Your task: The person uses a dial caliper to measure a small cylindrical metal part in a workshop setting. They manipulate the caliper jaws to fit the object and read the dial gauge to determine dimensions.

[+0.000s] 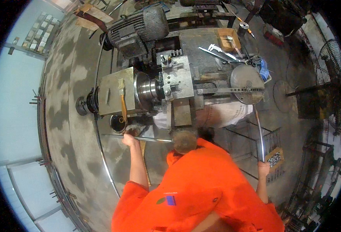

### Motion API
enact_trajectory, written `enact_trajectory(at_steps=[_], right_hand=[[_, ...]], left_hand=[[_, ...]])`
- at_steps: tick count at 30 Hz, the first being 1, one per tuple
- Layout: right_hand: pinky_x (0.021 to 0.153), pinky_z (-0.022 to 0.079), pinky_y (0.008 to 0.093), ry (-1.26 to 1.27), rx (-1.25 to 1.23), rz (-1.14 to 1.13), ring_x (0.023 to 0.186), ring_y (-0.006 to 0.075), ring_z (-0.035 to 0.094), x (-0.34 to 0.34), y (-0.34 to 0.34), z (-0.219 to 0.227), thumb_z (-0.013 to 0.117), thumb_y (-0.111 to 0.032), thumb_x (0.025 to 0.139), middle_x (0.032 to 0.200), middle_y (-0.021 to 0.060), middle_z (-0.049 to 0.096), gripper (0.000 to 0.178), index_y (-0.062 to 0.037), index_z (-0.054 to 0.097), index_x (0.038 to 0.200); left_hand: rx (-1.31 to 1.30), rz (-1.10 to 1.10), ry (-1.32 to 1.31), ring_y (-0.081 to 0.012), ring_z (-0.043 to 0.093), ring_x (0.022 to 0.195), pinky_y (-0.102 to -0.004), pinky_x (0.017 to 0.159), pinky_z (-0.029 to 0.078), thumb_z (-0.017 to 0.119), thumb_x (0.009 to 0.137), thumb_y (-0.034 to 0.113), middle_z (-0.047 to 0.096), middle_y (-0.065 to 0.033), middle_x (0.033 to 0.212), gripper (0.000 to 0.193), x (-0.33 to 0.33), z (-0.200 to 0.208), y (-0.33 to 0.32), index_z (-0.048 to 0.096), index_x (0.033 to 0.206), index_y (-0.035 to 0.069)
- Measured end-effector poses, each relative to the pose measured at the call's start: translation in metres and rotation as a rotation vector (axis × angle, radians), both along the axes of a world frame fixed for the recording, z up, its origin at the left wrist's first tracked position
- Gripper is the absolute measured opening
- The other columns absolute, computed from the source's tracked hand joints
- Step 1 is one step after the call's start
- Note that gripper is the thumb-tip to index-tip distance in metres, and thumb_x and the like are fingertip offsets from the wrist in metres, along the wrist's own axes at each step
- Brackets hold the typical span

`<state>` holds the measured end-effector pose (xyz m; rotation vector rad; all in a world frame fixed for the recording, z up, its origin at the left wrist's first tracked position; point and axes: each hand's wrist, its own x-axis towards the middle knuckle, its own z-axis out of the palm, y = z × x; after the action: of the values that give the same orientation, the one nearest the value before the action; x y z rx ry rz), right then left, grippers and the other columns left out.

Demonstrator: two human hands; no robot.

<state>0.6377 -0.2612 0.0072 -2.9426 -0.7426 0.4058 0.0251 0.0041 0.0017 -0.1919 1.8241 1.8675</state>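
Note:
My left hand (130, 140) is closed around a thin steel rod (155, 139) below the machine's left end. The rod runs sideways toward a round, brownish disc (184, 142) at the front of the carriage; whether it joins the disc cannot be told. On the right, my right hand (263, 168) is wrapped around the lower end of a shiny steel bar (260, 133), which slants up toward a large round plate (247, 83). The chuck (142, 91) and the metal block of the carriage (177, 77) lie ahead, between my hands.
A wooden-handled brush (122, 101) rests on the headstock cover (112, 92). Behind stands a greasy electric motor (139, 31). Calipers (220, 52) and a wooden box (227, 40) are on the bench. A crate of small metal parts (274, 159) sits beside my right hand, and a caged fan (331, 62) farther right.

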Motion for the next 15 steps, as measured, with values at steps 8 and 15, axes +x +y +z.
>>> enact_trajectory(at_steps=[8, 15], right_hand=[[0.074, 0.047, 0.0438, 0.032, -0.065, -0.046, 0.08, 0.0413, 0.059, 0.006, -0.005, -0.01, 0.053, -0.026, 0.061, 0.077, 0.028, 0.059, 0.037, 0.0071, 0.057, 0.076], [0.075, 0.046, 0.0444, 0.046, -0.093, -0.046, 0.081, 0.0422, 0.058, -0.001, 0.002, -0.003, 0.052, -0.025, 0.061, 0.081, 0.0291, 0.059, 0.036, 0.0075, 0.056, 0.076]], left_hand=[[-0.013, -0.001, 0.007, -0.0265, 0.057, 0.059, -0.037, 0.05, 0.049, 0.048, 0.069, -0.007, 0.056, -0.0154, 0.074, 0.023, 0.0, 0.002, -0.001, 0.049, 0.09, 0.0], [-0.027, -0.01, 0.012, -0.0267, 0.058, 0.059, -0.0358, 0.052, 0.05, 0.049, 0.07, -0.006, 0.056, -0.0163, 0.076, 0.023, 0.001, 0.003, 0.0, 0.048, 0.092, -0.001]])
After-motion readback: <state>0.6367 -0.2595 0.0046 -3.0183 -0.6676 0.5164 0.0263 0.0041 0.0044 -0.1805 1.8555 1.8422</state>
